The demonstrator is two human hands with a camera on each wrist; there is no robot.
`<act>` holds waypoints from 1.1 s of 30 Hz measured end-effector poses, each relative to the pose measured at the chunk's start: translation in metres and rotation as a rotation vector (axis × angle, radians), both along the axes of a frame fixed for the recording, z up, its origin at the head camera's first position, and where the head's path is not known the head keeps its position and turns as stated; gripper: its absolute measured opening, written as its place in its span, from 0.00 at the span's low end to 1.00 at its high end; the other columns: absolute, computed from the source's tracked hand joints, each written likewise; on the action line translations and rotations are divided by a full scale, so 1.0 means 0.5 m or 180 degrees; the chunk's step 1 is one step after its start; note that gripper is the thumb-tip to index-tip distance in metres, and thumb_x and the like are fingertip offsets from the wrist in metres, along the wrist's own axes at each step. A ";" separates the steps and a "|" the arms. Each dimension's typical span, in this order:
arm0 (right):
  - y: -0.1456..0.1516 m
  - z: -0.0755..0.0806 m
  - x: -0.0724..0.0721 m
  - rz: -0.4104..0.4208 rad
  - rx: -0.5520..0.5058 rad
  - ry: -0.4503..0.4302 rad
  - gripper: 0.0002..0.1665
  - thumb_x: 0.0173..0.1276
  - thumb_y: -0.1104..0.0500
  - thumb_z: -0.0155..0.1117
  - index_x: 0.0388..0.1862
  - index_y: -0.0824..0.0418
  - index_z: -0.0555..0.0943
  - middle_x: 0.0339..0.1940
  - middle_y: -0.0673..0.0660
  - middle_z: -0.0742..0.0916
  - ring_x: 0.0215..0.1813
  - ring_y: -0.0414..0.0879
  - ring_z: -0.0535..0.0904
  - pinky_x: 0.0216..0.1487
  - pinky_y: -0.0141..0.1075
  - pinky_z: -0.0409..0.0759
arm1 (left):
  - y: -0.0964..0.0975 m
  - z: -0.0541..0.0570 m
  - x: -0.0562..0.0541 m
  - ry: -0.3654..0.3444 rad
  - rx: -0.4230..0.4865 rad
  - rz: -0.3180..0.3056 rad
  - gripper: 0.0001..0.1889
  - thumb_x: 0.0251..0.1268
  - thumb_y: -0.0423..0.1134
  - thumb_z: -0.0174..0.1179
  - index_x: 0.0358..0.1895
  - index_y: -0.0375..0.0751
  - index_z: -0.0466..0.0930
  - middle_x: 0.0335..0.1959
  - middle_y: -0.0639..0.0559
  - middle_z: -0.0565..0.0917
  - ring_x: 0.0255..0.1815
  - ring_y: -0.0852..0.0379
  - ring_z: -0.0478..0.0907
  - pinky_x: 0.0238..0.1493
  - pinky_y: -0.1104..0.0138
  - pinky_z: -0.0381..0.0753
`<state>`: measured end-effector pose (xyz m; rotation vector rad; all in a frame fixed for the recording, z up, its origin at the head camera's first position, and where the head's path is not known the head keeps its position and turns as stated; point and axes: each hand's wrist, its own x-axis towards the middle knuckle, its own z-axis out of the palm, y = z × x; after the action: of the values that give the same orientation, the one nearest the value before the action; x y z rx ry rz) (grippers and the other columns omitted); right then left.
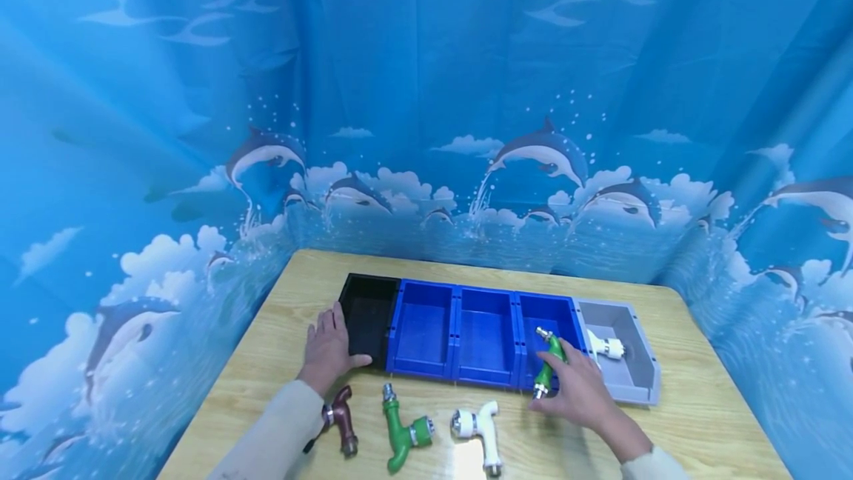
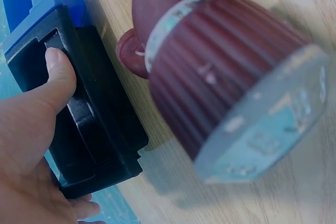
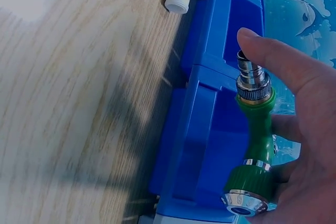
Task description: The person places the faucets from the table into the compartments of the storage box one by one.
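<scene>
My right hand (image 1: 578, 388) grips a green tap (image 1: 550, 367) with metal ends, over the rightmost blue bin (image 1: 541, 304). In the right wrist view the thumb touches the ribbed metal end of the tap (image 3: 258, 135); the other fingers lie partly hidden behind it. My left hand (image 1: 328, 347) rests at the front left corner of the black bin (image 1: 369, 324), fingers spread along its side and thumb against its front. Nearest that hand on the table lies a dark red tap (image 1: 343, 422), large in the left wrist view, partly covered by the sleeve in the head view.
A second green tap (image 1: 398, 432) and a white tap (image 1: 487, 435) lie in front of the bins. Two more blue bins stand mid-row. The grey bin (image 1: 638, 384) at the right end holds a white tap (image 1: 608, 347). A dolphin-printed curtain (image 1: 426, 95) surrounds the wooden table (image 1: 700, 391).
</scene>
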<state>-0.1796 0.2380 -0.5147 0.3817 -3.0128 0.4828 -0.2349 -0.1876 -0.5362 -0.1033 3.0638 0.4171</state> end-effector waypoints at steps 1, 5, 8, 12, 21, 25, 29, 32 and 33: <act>0.000 0.000 -0.002 -0.0002 0.0002 -0.0010 0.53 0.34 0.37 0.82 0.61 0.60 0.78 0.68 0.78 0.66 0.67 0.75 0.62 0.62 0.73 0.57 | 0.000 0.000 0.000 0.0008 0.0009 0.0002 0.66 0.45 0.57 0.75 0.75 0.25 0.37 0.72 0.24 0.53 0.74 0.31 0.50 0.73 0.41 0.48; 0.002 0.001 -0.008 0.0006 0.0024 -0.0034 0.54 0.35 0.37 0.81 0.62 0.60 0.78 0.68 0.78 0.66 0.67 0.75 0.61 0.62 0.73 0.56 | 0.000 -0.004 0.001 0.0011 0.0029 0.0008 0.67 0.45 0.57 0.75 0.75 0.25 0.37 0.71 0.24 0.53 0.73 0.31 0.50 0.73 0.41 0.47; 0.003 0.000 -0.013 0.0015 0.0024 -0.0048 0.54 0.36 0.36 0.81 0.62 0.60 0.77 0.68 0.78 0.66 0.67 0.75 0.61 0.62 0.73 0.56 | -0.001 -0.006 0.002 0.0043 -0.0003 -0.0005 0.67 0.44 0.58 0.75 0.75 0.25 0.38 0.71 0.24 0.54 0.73 0.31 0.52 0.72 0.41 0.49; 0.003 0.000 -0.020 0.0044 0.0032 -0.0017 0.54 0.36 0.36 0.81 0.62 0.60 0.77 0.68 0.78 0.66 0.67 0.75 0.61 0.62 0.73 0.57 | -0.002 -0.005 0.002 0.0076 -0.0023 -0.0017 0.67 0.43 0.58 0.76 0.75 0.24 0.39 0.70 0.24 0.55 0.71 0.31 0.54 0.72 0.40 0.51; -0.001 0.003 -0.029 0.0054 0.0075 -0.0008 0.54 0.35 0.36 0.81 0.62 0.60 0.77 0.69 0.78 0.66 0.68 0.74 0.60 0.63 0.73 0.56 | -0.002 -0.004 0.002 0.0068 0.0019 -0.0018 0.67 0.43 0.57 0.75 0.75 0.25 0.38 0.69 0.24 0.55 0.71 0.30 0.56 0.71 0.40 0.53; -0.001 0.004 -0.032 0.0072 0.0088 0.0011 0.54 0.35 0.36 0.81 0.61 0.61 0.78 0.68 0.78 0.66 0.68 0.74 0.61 0.63 0.72 0.56 | -0.001 -0.004 0.002 0.0042 0.0040 -0.0008 0.67 0.44 0.57 0.75 0.75 0.26 0.37 0.70 0.25 0.55 0.71 0.31 0.55 0.71 0.41 0.53; -0.001 0.005 -0.035 0.0068 0.0089 -0.0001 0.54 0.35 0.36 0.81 0.61 0.61 0.78 0.69 0.78 0.66 0.69 0.73 0.60 0.64 0.71 0.56 | -0.002 -0.005 0.002 0.0038 0.0049 0.0006 0.67 0.44 0.57 0.75 0.75 0.26 0.37 0.70 0.25 0.55 0.71 0.31 0.55 0.71 0.41 0.53; -0.002 0.008 -0.038 0.0074 0.0099 -0.0028 0.53 0.36 0.36 0.81 0.61 0.61 0.78 0.69 0.78 0.66 0.69 0.73 0.60 0.64 0.71 0.56 | -0.002 -0.007 0.003 0.0071 0.0052 0.0009 0.67 0.44 0.57 0.75 0.75 0.26 0.37 0.70 0.25 0.56 0.71 0.31 0.55 0.71 0.41 0.54; -0.002 0.008 -0.039 0.0080 0.0107 -0.0035 0.54 0.36 0.37 0.81 0.61 0.61 0.78 0.69 0.78 0.66 0.69 0.73 0.60 0.64 0.71 0.56 | -0.003 -0.007 0.004 0.0085 0.0050 0.0007 0.67 0.44 0.57 0.75 0.75 0.26 0.37 0.70 0.25 0.56 0.71 0.31 0.56 0.71 0.41 0.54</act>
<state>-0.1990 0.2369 -0.5105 0.4212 -3.0336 0.4379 -0.2330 -0.1889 -0.5396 -0.1015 3.0862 0.4464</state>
